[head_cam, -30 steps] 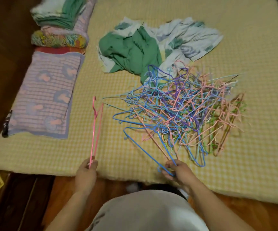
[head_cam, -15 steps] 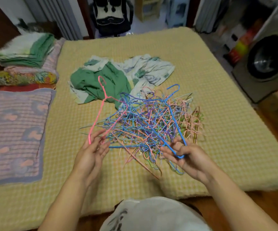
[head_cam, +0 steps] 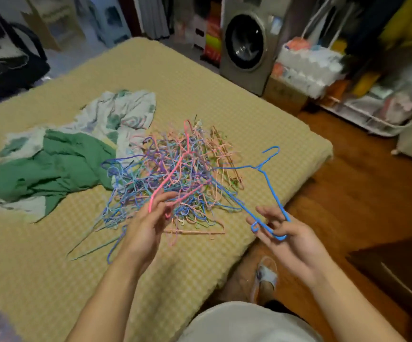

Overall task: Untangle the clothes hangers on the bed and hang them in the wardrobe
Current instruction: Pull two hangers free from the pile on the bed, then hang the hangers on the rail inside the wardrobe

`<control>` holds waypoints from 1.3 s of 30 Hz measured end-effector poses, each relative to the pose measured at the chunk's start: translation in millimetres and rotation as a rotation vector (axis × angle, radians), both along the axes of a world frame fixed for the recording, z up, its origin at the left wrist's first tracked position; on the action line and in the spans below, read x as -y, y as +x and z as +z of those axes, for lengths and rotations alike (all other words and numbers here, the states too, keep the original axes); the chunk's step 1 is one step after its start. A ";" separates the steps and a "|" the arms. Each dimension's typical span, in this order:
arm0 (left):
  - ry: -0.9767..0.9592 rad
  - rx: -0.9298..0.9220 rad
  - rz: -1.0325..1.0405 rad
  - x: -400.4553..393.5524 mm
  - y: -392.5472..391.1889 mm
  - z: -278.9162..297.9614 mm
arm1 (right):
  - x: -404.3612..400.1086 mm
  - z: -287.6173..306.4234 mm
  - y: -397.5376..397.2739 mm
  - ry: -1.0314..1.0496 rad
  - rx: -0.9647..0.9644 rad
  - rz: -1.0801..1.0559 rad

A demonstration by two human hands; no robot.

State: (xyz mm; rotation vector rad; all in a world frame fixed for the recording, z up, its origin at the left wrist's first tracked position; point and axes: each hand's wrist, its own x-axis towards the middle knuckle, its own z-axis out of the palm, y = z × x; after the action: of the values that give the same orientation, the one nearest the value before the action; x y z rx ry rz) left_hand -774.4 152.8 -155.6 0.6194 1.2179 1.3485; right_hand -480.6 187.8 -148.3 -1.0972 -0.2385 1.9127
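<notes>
Beside the bed [head_cam: 261, 134], a person holds two freed hangers above its near edge: the left hand [head_cam: 145, 228] pinches a pink hanger [head_cam: 175, 169] between thumb and curled fingers, the right hand [head_cam: 288, 238] hooks loosely curled fingers round a blue hanger [head_cam: 266, 188]. Behind them, mid-bed, the tangled pile of hangers [head_cam: 175, 183] looks barely reduced. No wardrobe rail is clearly visible; hanging, by this evidence, has hardly begun.
</notes>
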 end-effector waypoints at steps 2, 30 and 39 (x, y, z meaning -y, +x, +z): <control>-0.018 -0.040 -0.155 -18.4 22.9 3.7 | 16.3 12.0 32.6 0.023 0.090 -0.108; 0.008 -0.540 -1.210 59.1 573.4 17.7 | 369.3 80.2 410.5 -0.362 0.740 -0.891; -0.079 -0.571 -1.473 73.1 688.1 28.0 | 384.1 77.4 458.3 -0.393 0.716 -1.114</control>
State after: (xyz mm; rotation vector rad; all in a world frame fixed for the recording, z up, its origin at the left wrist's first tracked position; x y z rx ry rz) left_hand -86.3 79.7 -127.6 1.4866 0.8098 -0.1393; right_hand -22.2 -196.3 -70.9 -1.6647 0.3348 0.5443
